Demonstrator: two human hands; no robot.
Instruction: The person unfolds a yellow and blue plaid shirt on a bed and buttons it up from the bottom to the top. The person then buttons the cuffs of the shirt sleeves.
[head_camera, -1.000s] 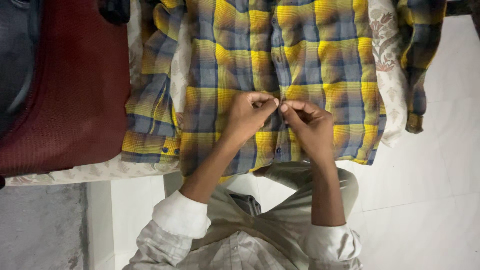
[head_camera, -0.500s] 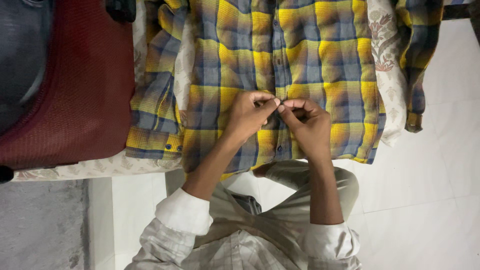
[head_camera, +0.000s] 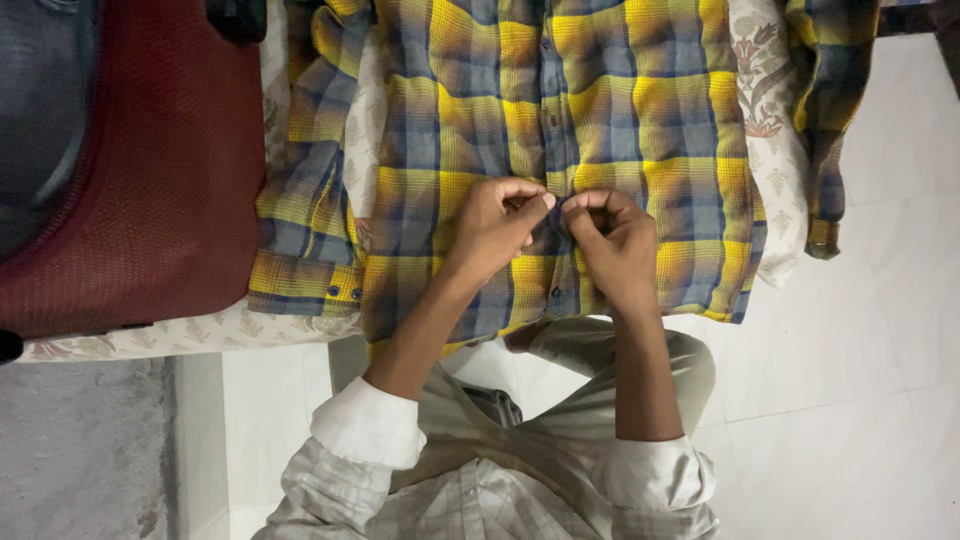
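Left hand (head_camera: 497, 225): fingers are pinching closed on the shirt's front edge, meeting the other hand at the button line.
Right hand (head_camera: 612, 238): fingers are curling shut, gripping the same edge from the right.
Checked shirt (head_camera: 630, 110): yellow and blue, lying flat and face up on the patterned sheet (head_camera: 775, 120), its hem hanging over the near edge.
Left of shirt: a dark red garment (head_camera: 150, 170) is lying.
Floor (head_camera: 860, 370): white tiles are showing near and right.
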